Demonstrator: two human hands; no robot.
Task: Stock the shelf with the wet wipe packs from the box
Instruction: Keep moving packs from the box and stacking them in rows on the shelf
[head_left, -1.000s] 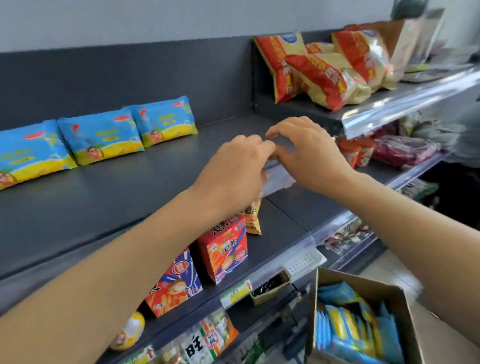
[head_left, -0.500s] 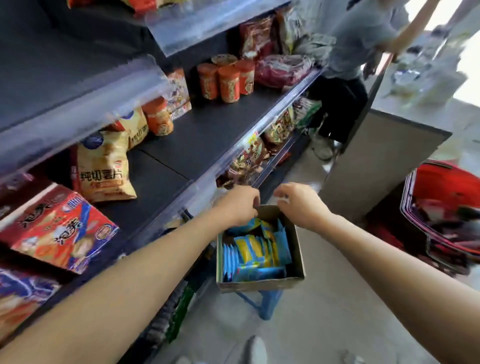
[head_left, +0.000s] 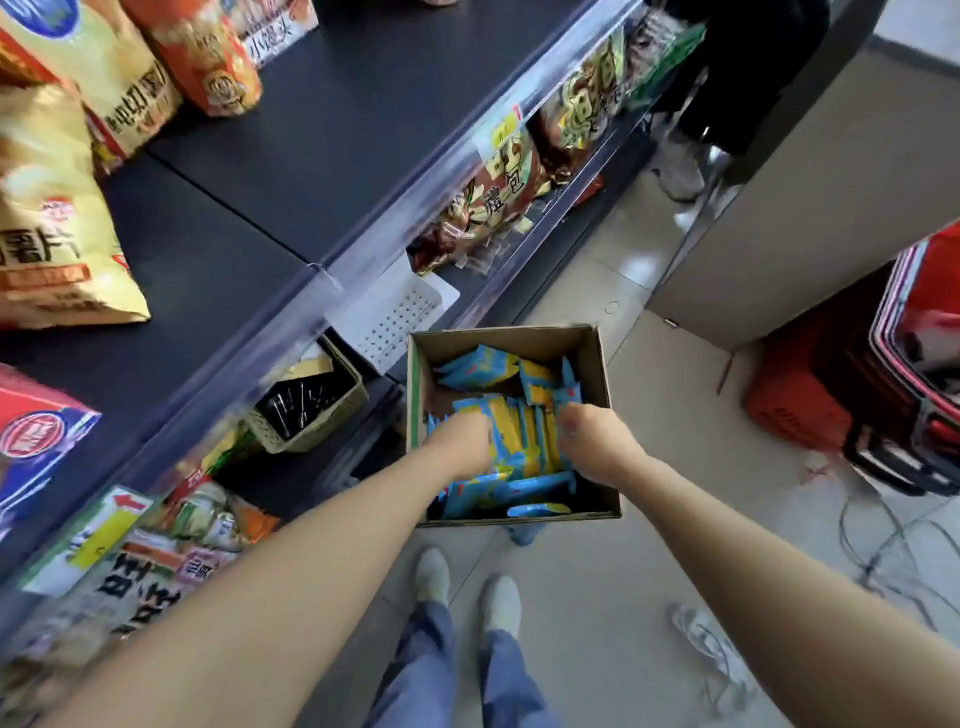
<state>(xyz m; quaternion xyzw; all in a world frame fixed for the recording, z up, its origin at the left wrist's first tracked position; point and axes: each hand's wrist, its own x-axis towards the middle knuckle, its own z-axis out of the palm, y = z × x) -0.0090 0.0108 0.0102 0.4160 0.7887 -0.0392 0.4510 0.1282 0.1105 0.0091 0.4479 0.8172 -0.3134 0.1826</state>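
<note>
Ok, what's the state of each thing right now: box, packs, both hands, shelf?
cardboard box: open at the top, partly filled.
wet wipe packs: in the box, some on edge, some lying flat.
left hand: down among the packs, fingers hidden, grip unclear.
right hand: down among the packs, fingers hidden, grip unclear.
middle shelf: snack bags at its left, no wipe packs seen on it.

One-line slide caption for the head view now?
Left hand and right hand reach into the cardboard box of wet wipe packs beside the shelf.
</note>
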